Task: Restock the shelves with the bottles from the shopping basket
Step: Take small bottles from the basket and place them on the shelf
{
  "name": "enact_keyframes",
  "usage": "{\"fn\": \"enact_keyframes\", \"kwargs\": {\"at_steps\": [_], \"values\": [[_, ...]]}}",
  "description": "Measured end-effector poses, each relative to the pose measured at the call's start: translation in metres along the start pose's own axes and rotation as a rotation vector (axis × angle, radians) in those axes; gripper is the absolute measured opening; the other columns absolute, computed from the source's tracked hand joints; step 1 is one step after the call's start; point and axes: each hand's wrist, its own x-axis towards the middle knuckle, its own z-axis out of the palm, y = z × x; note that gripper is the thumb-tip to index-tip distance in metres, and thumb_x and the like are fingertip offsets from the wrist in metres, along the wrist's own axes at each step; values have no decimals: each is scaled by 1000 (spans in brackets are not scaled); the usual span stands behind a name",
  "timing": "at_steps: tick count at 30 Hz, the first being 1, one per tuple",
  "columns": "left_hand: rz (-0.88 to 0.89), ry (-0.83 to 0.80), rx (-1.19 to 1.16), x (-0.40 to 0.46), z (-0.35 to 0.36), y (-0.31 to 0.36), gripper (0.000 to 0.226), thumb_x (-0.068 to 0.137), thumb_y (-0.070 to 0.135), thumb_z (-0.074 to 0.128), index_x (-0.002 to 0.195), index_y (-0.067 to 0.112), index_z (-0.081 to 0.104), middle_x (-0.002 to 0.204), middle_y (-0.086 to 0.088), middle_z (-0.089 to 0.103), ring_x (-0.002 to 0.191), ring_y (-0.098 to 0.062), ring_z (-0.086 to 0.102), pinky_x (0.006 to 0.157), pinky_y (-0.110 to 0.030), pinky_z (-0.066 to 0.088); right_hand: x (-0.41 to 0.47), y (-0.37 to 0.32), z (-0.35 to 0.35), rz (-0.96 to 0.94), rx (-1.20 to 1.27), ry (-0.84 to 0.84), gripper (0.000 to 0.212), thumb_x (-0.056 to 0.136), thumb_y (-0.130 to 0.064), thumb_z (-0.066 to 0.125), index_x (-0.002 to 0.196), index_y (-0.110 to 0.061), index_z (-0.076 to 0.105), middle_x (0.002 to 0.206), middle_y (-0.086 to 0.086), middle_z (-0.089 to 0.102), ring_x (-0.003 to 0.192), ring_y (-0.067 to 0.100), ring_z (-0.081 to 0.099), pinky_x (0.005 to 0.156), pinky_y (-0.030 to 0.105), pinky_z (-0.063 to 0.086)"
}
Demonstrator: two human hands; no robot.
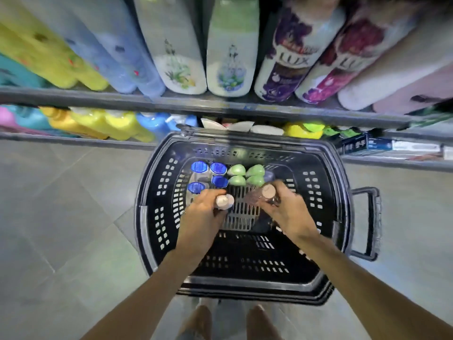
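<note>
While both hands [245,204] grip two bottles [224,201]; eight remain.

Black shopping basket [157,192], slotted all over so the grey floor tiles [61,217] show through the holes. Just past the fingers [215,192] there's a bunch of blue caps [199,167] and next to them pale green caps [236,170]. The left fingers are round a bottle with a cream cap [224,201], the right ones round a brownish-pink cap [268,191]. Further up, the shelf [98,99] is grey with yellow bottles [49,60], pale blue ones [115,52], white floral-print ones [176,57] and purple flowery Lux bottles [289,60].
</note>
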Motion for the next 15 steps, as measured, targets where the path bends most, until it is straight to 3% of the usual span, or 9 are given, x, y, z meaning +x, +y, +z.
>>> {"fn": "enact_keyframes", "kwargs": {"at_steps": [1, 4, 6, 8, 10, 11, 15], "values": [[11, -3, -16, -3, -16, 13, 35, 90, 36, 74, 123, 30, 64, 117, 14, 67, 105, -11, 64, 88, -34, 52, -9, -14, -16, -10, 22, 12, 40, 88, -32, 80, 123, -27, 61, 106, -9, 75, 98, 10, 73, 88, 14, 53], [21, -56, -16, -14, -67, 56, 36, 91, 37, 72, 126, 32, 63, 120, 11, 68, 103, -16, 66, 87, -39, 53, -39, -55, -67, -20, 89, 2, 41, 83, -51, 77, 117, -37, 60, 105, -10, 76, 99, 11, 72, 93, 41, 58], [56, -27, -3, -21, -98, 83, 40, 89, 37, 75, 127, 33, 63, 122, 11, 70, 102, -16, 68, 87, -39, 56, -59, -83, -99, -67, 101, 26, 45, 79, -64, 74, 114, -39, 61, 103, -9, 77, 97, 12, 73, 91, 43, 58], [82, -8, -49, -31, -127, 111, 41, 86, 34, 79, 125, 33, 65, 118, 13, 71, 100, -11, 69, 87, -37, 57, -76, -111, -129, -92, 114, 42, 43, 77, -67, 76, 109, -42, 61, 100, -11, 76, 95, 11, 73, 89, 35, 58], [118, 2, -96, -43, -164, 142, 39, 86, 30, 79, 123, 31, 67, 117, 13, 71, 99, -9, 69, 90, -36, 56, -99, -143, -167, -105, 91, 81, 35, 81, -44, 84, 107, -40, 62, 96, -15, 73, 90, 9, 71, 79, 11, 51], [133, -7, -106, -50, -182, 158, 38, 87, 31, 78, 123, 31, 66, 117, 14, 71, 100, -9, 69, 91, -36, 56, -111, -159, -186, -127, 78, 107, 35, 83, -35, 85, 111, -34, 64, 93, -19, 72, 88, 7, 70, 73, 6, 46], [230, 37, -148, -80, -253, 226, 36, 87, 30, 78, 122, 30, 67, 113, 16, 71, 102, -6, 67, 91, -30, 53, -165, -217, -257, -186, 127, 189, 32, 85, -38, 83, 110, -34, 65, 95, -25, 75, 88, -10, 69, 72, 9, 47]]}}
